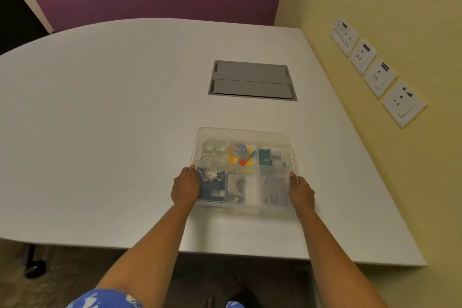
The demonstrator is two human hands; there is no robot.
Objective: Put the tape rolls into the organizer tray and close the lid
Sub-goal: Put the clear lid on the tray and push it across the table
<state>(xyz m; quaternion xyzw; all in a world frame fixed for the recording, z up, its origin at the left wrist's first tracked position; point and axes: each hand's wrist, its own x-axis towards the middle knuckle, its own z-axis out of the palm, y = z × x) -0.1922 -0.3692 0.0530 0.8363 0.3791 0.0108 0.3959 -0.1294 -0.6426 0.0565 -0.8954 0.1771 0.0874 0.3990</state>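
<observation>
The left hand (185, 186) clasped the near-left edge of the tray (243, 170), fingers curled over the lid (243, 132), which looked already down. The tape rolls (213, 152) sat in the far-left compartment, seen through clear plastic. The right hand (301, 191) gripped the near-right edge the same way. That thin plastic probably flexed and felt slick and light, so holding both side rims seemed the safest grip. The tray lay on a smooth white table (100, 107), a grey hatch (252, 80) beyond it, sockets (380, 77) on the yellow wall to its right.
</observation>
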